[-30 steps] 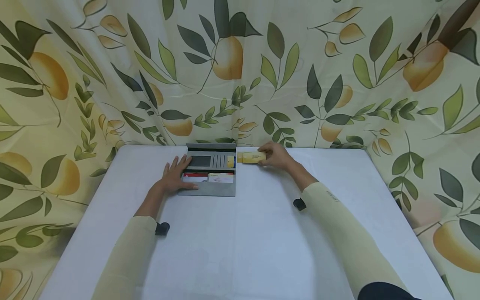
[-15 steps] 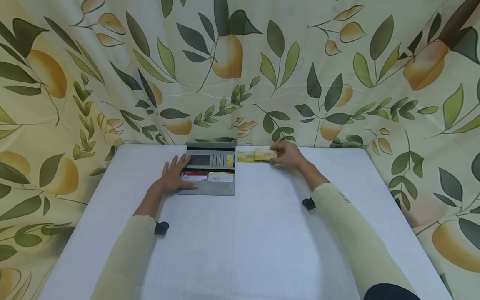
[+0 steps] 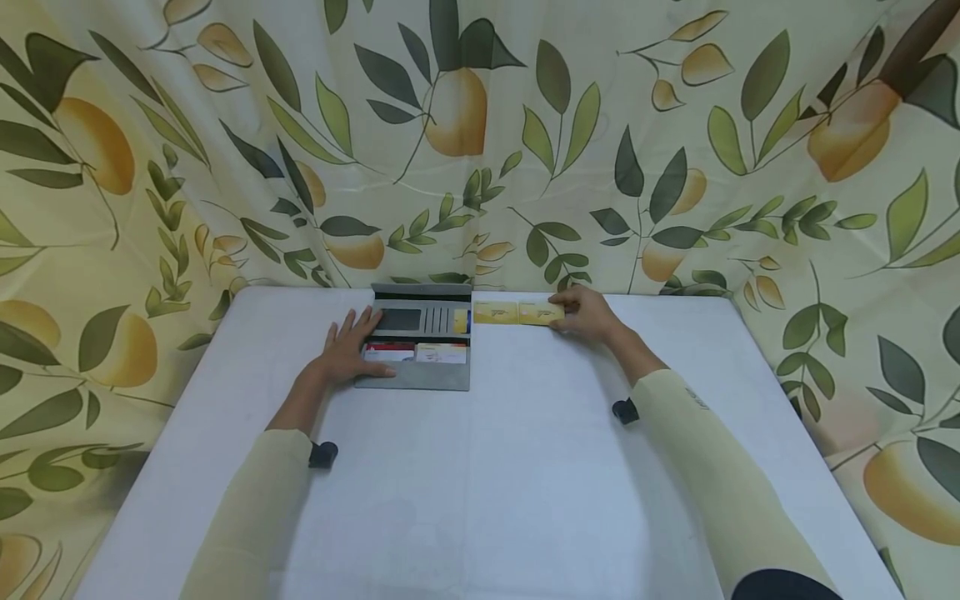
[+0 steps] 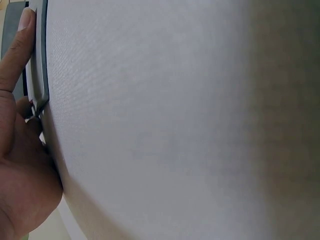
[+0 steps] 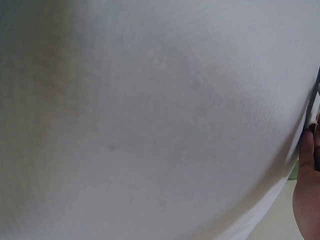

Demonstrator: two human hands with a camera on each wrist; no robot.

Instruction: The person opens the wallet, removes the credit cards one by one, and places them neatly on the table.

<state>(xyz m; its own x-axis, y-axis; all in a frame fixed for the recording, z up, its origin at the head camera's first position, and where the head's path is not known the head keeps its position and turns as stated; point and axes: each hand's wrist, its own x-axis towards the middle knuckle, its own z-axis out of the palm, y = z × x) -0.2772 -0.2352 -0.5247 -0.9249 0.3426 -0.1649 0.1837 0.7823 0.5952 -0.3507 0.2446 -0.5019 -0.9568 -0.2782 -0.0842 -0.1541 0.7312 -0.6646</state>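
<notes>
An open grey wallet (image 3: 416,381) lies flat near the table's far edge. A red-and-white card (image 3: 389,352) and a white card (image 3: 441,354) show in its lower pocket, and part of a yellow card sits in the upper section. My left hand (image 3: 345,354) rests on the wallet's left side with fingers spread; its thumb lies along the near edge. Right of the wallet, two yellow cards lie side by side. With thumb and fingers my right hand (image 3: 587,314) pinches the right end of the outer yellow card (image 3: 538,313). The inner yellow card (image 3: 495,312) is next to the wallet.
A white cloth covers the table (image 3: 480,483). Behind it hangs a curtain (image 3: 570,150) printed with fruit and leaves. Both wrist views show mostly cloth, with each hand only at the edge.
My right hand has moved right with its yellow card, which slid off the other one; that second card now shows almost whole beside the wallet. My left hand has stayed still.
</notes>
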